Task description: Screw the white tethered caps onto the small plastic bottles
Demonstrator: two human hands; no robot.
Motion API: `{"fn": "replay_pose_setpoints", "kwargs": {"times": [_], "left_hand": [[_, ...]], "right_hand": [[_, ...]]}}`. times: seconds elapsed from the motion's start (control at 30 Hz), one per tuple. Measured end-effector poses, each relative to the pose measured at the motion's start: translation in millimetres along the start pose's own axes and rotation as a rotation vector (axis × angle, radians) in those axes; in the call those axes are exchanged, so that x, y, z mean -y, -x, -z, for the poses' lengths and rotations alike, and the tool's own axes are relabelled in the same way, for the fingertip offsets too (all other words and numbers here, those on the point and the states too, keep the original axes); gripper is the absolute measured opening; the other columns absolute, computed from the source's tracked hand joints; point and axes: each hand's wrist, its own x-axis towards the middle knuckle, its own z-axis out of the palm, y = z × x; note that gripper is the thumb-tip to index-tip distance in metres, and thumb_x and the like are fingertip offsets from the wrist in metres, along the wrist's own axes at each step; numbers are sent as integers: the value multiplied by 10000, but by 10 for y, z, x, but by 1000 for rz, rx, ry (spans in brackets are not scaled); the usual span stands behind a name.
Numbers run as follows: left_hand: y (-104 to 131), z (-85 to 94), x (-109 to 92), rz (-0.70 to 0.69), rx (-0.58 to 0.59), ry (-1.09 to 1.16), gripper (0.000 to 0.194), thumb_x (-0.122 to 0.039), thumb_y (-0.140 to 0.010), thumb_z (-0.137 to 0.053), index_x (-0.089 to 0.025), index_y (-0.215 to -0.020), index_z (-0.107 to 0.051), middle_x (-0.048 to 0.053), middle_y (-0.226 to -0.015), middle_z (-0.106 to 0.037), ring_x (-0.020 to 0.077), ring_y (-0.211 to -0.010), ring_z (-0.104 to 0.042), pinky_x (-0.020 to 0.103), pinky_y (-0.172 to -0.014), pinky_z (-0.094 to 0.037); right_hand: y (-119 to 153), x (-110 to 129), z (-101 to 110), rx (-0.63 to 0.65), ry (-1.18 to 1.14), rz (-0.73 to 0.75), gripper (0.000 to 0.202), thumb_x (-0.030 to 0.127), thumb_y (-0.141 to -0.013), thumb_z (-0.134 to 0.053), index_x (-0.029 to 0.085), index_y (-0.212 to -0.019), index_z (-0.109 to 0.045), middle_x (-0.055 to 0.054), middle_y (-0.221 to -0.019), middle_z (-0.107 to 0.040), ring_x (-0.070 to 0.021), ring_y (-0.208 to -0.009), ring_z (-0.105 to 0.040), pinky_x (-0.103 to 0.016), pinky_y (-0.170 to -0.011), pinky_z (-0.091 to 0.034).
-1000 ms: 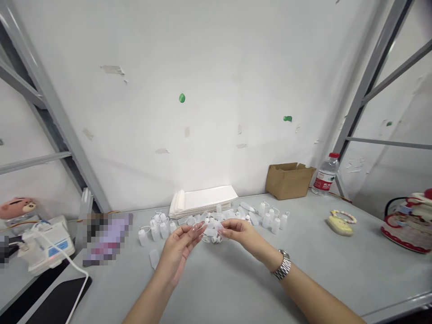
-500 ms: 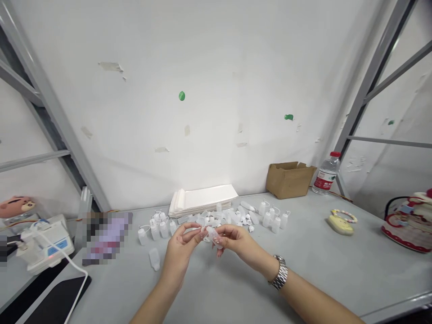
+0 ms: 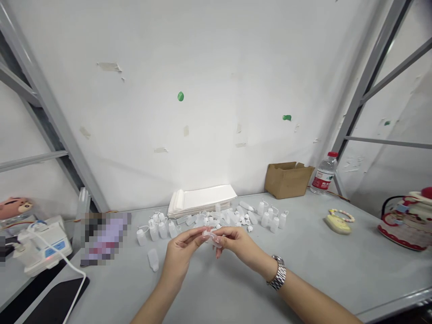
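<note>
A small translucent plastic bottle [image 3: 215,240] is held between my two hands, lying nearly sideways. My right hand [image 3: 238,243] pinches its body, while the fingertips of my left hand [image 3: 184,247] close on its neck end; a cap there is too small to make out. Behind my hands lies a pile of loose bottles and white caps [image 3: 232,218]. Several capped bottles with looped ties stand at the left [image 3: 154,231] and others at the right [image 3: 274,222]. One bottle without a cap [image 3: 153,259] lies flat left of my left hand.
White flat packets [image 3: 202,199] are stacked against the wall. A cardboard box [image 3: 288,181] and a water bottle [image 3: 324,174] stand at the back right. A yellow case with a beaded strap [image 3: 338,224] lies at the right. Left are a power strip [image 3: 49,247] and a phone-like black item [image 3: 56,302].
My hands have come closer together, and the held bottle has tilted nearer to level. The view has shifted slightly.
</note>
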Motion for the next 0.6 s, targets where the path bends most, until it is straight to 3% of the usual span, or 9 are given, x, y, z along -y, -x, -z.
{"fn": "replay_pose_setpoints", "kwargs": {"times": [0.13, 0.33, 0.6], "left_hand": [[-1, -10, -5, -3, -1, 12, 250, -375, -587, -713, -198, -764, -713, 58, -882, -717, 236, -898, -632, 324, -836, -481], [7, -20, 11, -27, -28, 34, 255, -379, -596, -711, -181, -756, -695, 70, -901, -711, 234, -901, -627, 321, -815, -487], [35, -64, 71, -5, -40, 72, 283, -382, -576, -726, -165, -755, -689, 84, -896, -709, 259, -945, -608, 343, -841, -465]], "right_hand": [[12, 15, -16, -59, 9, -11, 302, 433, -740, -597, 170, -852, -696, -4, -592, -605, -133, -620, -558, -325, -751, -429], [9, -17, -18, -35, -41, 1, 294, 413, -745, -600, 181, -902, -687, -19, -669, -625, -139, -701, -559, -299, -738, -435], [4, -86, -94, -28, -324, -45, 318, 437, -697, -642, 123, -735, -681, -19, -623, -590, -109, -558, -560, -284, -637, -446]]}}
